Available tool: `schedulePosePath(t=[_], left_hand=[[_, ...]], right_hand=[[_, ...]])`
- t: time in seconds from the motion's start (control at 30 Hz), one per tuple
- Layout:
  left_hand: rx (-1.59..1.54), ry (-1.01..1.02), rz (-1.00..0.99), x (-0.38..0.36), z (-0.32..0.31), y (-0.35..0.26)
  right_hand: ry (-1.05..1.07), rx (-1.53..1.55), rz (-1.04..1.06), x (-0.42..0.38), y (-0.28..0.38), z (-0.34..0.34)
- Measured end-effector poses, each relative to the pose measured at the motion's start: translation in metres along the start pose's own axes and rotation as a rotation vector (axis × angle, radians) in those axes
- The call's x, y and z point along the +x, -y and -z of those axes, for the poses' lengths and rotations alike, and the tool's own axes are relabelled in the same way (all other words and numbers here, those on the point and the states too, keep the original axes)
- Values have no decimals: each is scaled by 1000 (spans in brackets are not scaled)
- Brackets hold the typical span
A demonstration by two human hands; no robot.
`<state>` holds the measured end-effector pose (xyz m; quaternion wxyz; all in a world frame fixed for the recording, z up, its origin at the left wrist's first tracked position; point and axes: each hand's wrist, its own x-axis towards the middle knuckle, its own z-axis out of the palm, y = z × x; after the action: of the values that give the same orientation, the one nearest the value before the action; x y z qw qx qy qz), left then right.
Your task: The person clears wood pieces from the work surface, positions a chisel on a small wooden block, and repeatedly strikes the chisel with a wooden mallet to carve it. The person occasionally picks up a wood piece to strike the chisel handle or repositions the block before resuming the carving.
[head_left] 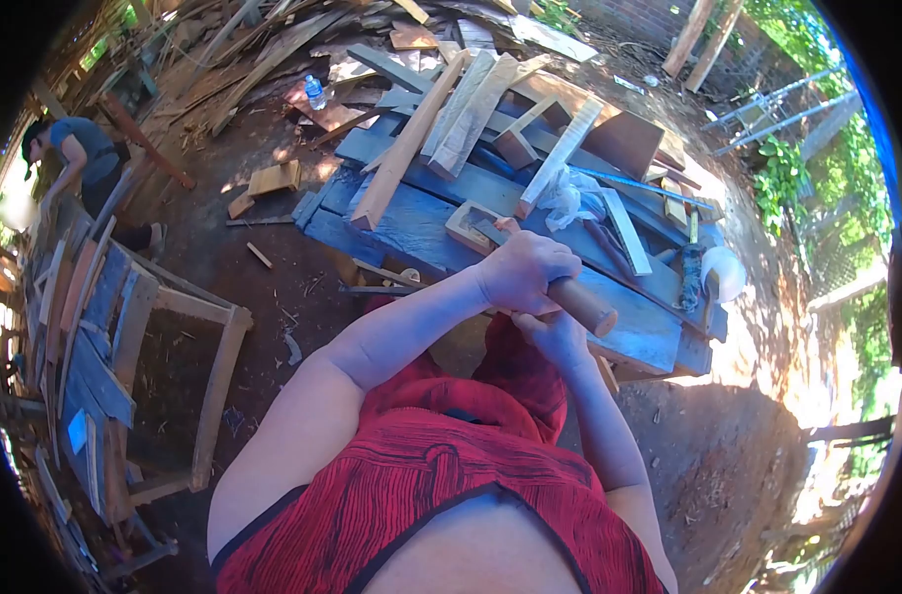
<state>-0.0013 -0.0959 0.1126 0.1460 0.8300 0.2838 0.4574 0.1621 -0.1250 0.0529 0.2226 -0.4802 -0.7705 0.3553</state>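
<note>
My left hand (pixel 530 269) is wrapped round a chisel with a thick, round wooden handle (pixel 584 305). Its grey blade (pixel 489 232) points away from me, down to a small wooden piece with a hollow (pixel 465 224) on the bench. Just below the handle is my right hand (pixel 558 339), its fingers closed; what they hold, if anything, is hidden. A pale wooden bar (pixel 562 158) and a crumpled clear plastic bag (pixel 567 198) lie beyond my left hand. Both hands are over the near edge of the blue-grey plank bench (pixel 401 223).
Several beams (pixel 411 139) lie across the bench. A white round container (pixel 723 273) stands at its right end. To the left are a wooden frame (pixel 218 396) and a person bending over (pixel 90 148). A water bottle (pixel 315 93) stands among scrap boards.
</note>
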Motion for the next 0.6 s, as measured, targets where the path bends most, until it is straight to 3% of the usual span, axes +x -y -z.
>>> schedulePosePath(t=[0.23, 0.6], left_hand=[[-26, -66, -3, -2, 5, 12], [-128, -107, 109, -6, 8, 21]], right_hand=[[-32, -227, 63, -2, 8, 2], [-176, -134, 167, -1, 7, -5]])
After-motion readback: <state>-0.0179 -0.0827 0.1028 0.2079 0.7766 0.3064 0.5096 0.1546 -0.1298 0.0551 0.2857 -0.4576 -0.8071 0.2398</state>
